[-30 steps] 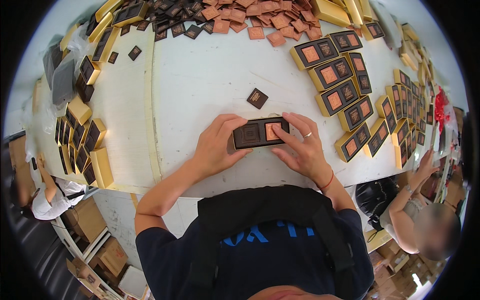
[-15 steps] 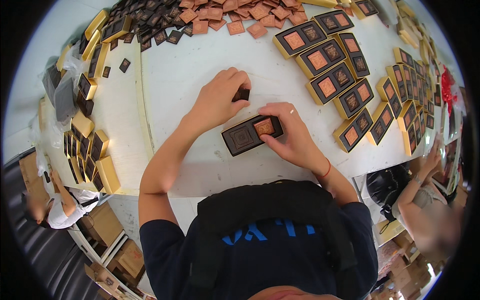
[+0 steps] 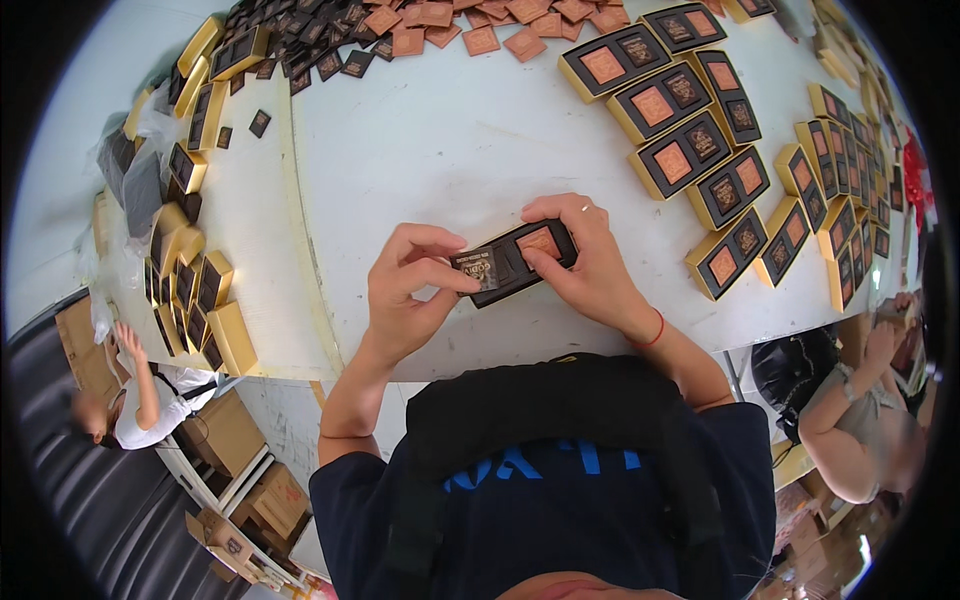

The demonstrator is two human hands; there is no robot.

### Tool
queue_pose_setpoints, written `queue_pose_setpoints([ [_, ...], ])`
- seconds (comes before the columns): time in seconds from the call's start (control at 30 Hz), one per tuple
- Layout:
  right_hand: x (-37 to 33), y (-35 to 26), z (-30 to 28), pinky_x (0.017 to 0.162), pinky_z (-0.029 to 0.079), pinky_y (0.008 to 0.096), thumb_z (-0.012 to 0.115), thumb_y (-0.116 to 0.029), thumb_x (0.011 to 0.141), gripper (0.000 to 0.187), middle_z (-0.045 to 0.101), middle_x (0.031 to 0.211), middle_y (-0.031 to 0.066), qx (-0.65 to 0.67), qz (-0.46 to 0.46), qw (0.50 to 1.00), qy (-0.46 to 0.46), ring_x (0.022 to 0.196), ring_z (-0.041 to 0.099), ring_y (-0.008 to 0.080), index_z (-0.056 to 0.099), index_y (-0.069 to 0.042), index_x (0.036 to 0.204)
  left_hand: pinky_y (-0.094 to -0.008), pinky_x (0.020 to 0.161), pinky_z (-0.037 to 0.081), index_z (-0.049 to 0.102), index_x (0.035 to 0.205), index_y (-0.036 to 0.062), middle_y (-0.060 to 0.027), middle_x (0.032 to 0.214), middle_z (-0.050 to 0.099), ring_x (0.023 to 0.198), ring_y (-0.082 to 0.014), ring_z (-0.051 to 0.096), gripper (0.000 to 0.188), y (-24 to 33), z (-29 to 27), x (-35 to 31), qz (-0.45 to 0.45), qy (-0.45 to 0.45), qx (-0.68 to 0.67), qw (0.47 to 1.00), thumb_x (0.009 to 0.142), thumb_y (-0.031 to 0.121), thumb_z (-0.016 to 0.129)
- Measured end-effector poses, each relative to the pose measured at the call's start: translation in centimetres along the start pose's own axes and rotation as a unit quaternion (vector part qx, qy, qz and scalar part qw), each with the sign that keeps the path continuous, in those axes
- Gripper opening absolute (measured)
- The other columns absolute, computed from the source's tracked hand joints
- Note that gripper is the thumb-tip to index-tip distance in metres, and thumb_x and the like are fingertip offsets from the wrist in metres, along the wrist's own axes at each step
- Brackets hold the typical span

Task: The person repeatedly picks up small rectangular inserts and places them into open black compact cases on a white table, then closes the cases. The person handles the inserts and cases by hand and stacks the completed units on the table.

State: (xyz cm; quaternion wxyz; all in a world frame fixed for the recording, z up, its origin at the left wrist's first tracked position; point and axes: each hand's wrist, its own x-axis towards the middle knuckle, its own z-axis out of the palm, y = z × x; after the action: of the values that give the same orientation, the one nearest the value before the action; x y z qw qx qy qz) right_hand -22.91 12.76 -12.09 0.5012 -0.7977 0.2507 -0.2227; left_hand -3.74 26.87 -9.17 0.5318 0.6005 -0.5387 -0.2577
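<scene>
My right hand (image 3: 592, 268) grips the right end of a small black box (image 3: 510, 292). Its thumb presses on the copper-coloured square (image 3: 540, 241) sitting in the right compartment. Between the thumb and fingers of my left hand (image 3: 408, 290) is a thin, dark square piece (image 3: 479, 271), looking like a wrapped chocolate. It is held tilted over the box's left compartment, partly covered by my fingers. The box is on or just above the white table; I cannot tell which.
Dark squares (image 3: 310, 38) and copper squares (image 3: 480, 40) lie heaped at the far side. Several gold-sided boxes with one square of each colour (image 3: 681, 150) stand at right. More gold-sided boxes (image 3: 232, 340) and clear plastic (image 3: 155, 160) are at left. A person (image 3: 140, 400) is beyond.
My left hand has come down from beyond the box with the dark square and brought it to the left compartment. My right hand keeps its hold on the box.
</scene>
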Motion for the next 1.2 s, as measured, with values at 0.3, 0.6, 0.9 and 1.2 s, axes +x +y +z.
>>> queue_pose_setpoints([
  [0.3,-0.1,-0.1,-0.6,0.104,0.034,0.0370,0.074,-0.006,0.082,0.040,0.062,0.125,0.0080,-0.025,-0.015,0.999,-0.016,0.118,0.054,0.0252,0.060,-0.010,0.119,-0.0364,0.089,0.054,0.077,0.097,0.0126,-0.0065,0.122,0.069,0.109,-0.0271,0.064,0.039,-1.0,0.9,-1.7,0.026,-0.056,0.181,0.982,0.071,-0.013,0.065],
  [0.6,-0.4,-0.9,-0.1,0.111,0.032,0.0466,0.074,-0.008,0.081,0.043,0.060,0.131,0.0074,-0.117,-0.102,0.988,-0.017,0.128,0.051,0.0284,0.066,-0.012,0.123,-0.0495,0.114,0.036,0.069,0.127,0.0126,-0.0026,0.136,0.064,0.134,-0.0310,0.053,0.046,0.0,0.8,-3.0,0.061,-0.157,0.305,0.937,0.082,0.005,0.064],
  [0.9,-0.5,-4.1,-6.2,0.113,0.032,0.0535,0.076,-0.007,0.078,0.041,0.060,0.127,0.0084,-0.257,-0.117,0.945,-0.165,0.129,0.051,0.0326,0.067,-0.013,0.118,-0.0465,0.106,0.044,0.056,0.134,0.0038,-0.0177,0.146,0.051,0.133,-0.0359,0.048,0.058,-4.3,-5.0,7.0,0.041,0.127,0.362,0.923,0.083,0.021,0.079],
  [1.2,17.6,0.6,-7.3,0.098,0.045,0.0413,0.064,0.003,0.079,0.036,0.065,0.120,0.0096,-0.437,-0.258,0.858,-0.080,0.117,0.057,0.0289,0.066,-0.009,0.113,-0.0463,0.094,0.052,0.049,0.131,0.0026,-0.0181,0.135,0.050,0.120,-0.0333,0.052,0.059,-12.0,-4.5,14.1,0.042,0.211,0.227,0.950,0.081,0.024,0.071],
])
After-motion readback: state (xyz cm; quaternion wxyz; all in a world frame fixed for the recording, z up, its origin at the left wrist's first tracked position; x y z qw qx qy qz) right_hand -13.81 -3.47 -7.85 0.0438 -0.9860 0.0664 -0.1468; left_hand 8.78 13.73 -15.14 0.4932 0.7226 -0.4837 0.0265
